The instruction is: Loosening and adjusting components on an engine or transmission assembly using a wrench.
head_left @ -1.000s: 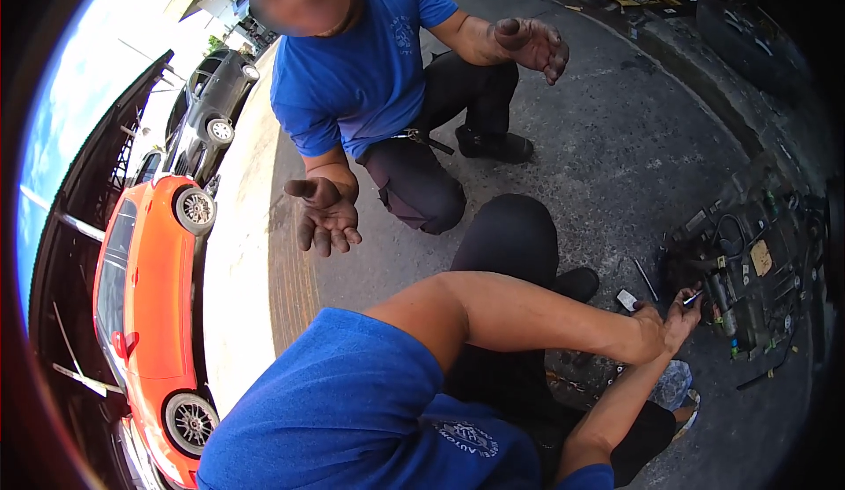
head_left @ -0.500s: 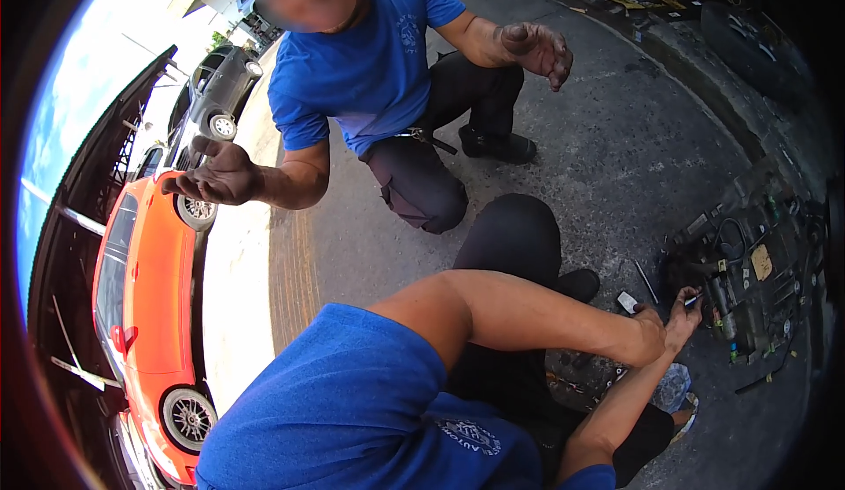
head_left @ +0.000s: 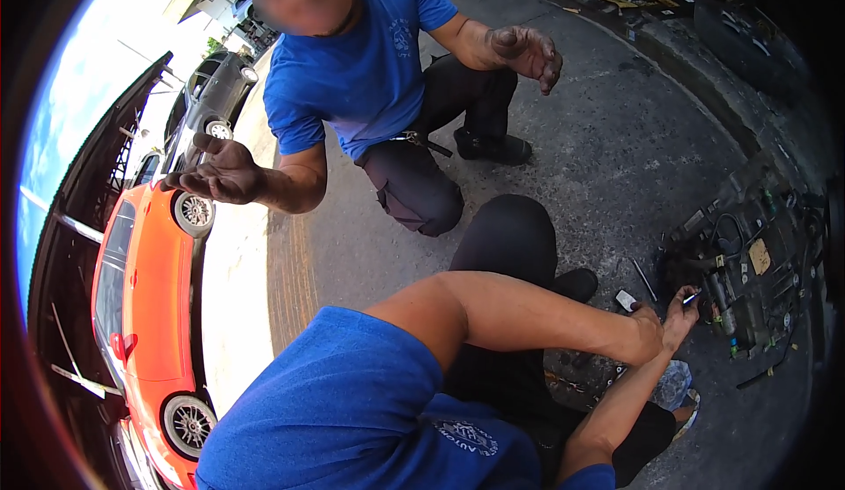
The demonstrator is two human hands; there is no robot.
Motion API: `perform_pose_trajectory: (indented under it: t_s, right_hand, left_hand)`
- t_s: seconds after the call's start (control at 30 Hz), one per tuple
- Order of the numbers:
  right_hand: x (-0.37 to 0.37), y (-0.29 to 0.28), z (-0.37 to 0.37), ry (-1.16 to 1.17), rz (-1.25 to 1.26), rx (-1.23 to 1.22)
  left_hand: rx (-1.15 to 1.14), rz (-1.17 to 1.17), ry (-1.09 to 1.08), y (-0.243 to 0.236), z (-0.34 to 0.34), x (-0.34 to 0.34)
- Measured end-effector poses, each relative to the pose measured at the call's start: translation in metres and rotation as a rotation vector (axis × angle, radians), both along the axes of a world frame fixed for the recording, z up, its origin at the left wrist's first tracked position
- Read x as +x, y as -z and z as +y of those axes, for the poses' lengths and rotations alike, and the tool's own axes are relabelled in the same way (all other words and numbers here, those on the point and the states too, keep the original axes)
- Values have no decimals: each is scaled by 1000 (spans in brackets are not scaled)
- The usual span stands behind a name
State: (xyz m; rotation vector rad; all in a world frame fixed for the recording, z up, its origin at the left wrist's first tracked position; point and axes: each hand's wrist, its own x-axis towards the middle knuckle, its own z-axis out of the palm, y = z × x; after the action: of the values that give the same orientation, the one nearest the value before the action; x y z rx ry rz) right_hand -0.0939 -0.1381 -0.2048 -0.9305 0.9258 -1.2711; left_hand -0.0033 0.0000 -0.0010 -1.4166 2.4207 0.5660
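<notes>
My left hand (head_left: 647, 323) is curled beside my right wrist, partly hidden, and I cannot make out what it holds. My right hand (head_left: 681, 308) pinches a small silvery metal piece (head_left: 692, 298) at the edge of a dark mechanical assembly (head_left: 739, 279) with hoses, connectors and a tan patch. A small pale rectangular item (head_left: 627, 299) and a metal rod (head_left: 643, 278) lie on the pavement just left of it. A crumpled clear plastic bag (head_left: 671, 383) lies below my hands.
A co-worker in a blue shirt (head_left: 348, 85) kneels opposite, dirty hands (head_left: 220, 173) raised with fingers apart. My bent knee (head_left: 506, 230) is between us. A red car (head_left: 158, 296) and a grey car (head_left: 211, 94) stand at left. A dark tire-like object (head_left: 731, 46) lies at upper right.
The co-worker's hand on the left of the picture has swung up and leftward, palm up. Their other hand shifts slightly downward. My hands stay almost still.
</notes>
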Motion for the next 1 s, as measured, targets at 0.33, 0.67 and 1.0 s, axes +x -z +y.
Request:
perform_pose_trajectory:
  t_s: [0.33,0.67,1.0]
  right_hand:
    - [18,-7,2,43,163,-123]
    - [34,14,-6,206,-569,344]
    - [41,-11,-5,221,-988,722]
  left_hand:
    - [-62,-30,2,0,5,8]
    - [-123,-41,18,10,8,13]
    - [32,-120,-53,-15,4,23]
